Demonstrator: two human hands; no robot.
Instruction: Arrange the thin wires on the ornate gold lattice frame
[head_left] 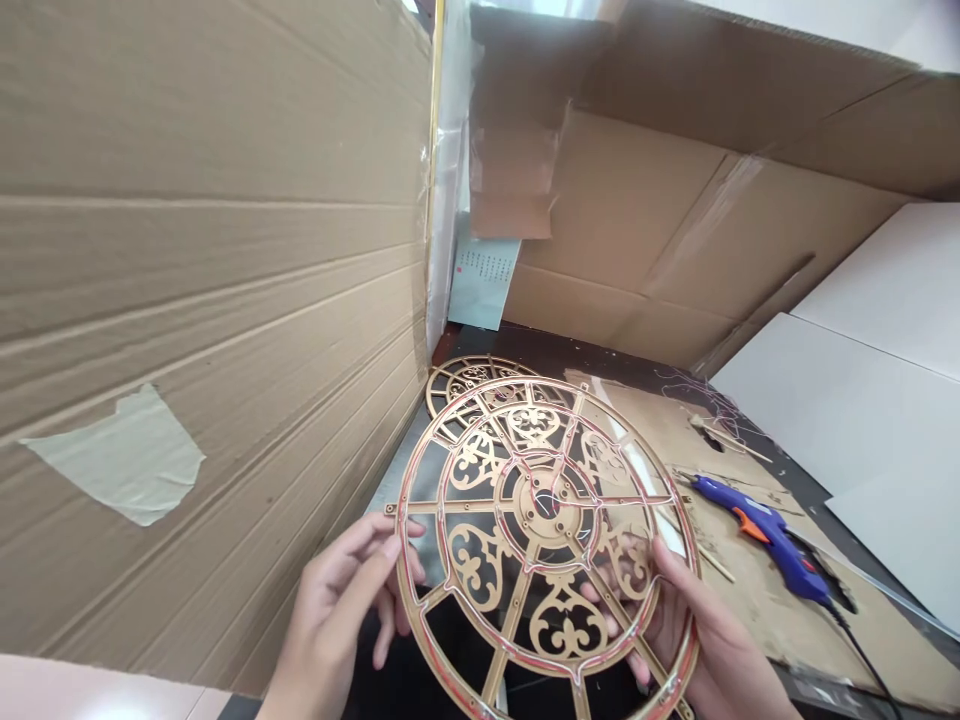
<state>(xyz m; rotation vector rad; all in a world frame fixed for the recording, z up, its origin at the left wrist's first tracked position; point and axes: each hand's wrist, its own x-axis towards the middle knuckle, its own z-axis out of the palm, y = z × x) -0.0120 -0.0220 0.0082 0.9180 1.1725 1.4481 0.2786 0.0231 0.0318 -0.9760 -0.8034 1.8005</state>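
Tilted up in front of me is a round gold openwork frame (517, 590) with spokes, scroll ornaments and red and clear wires running along its rings. My left hand (337, 600) pinches its left rim, thumb in front and fingers curled behind. On the lower right, my right hand (697, 630) grips the rim, the thumb near the edge and the fingers showing through the openings. Behind it, a second gold openwork frame (442, 385) lies on the dark table, partly covered by the one I hold.
To the right, a blue hot glue gun (765, 530) with an orange trigger lies on a cardboard sheet (892, 650), its cord trailing forward. Thin wires (712, 400) are heaped behind it. A tall cardboard wall (225, 300) stands close on the left; cardboard (600, 210) also encloses the back.
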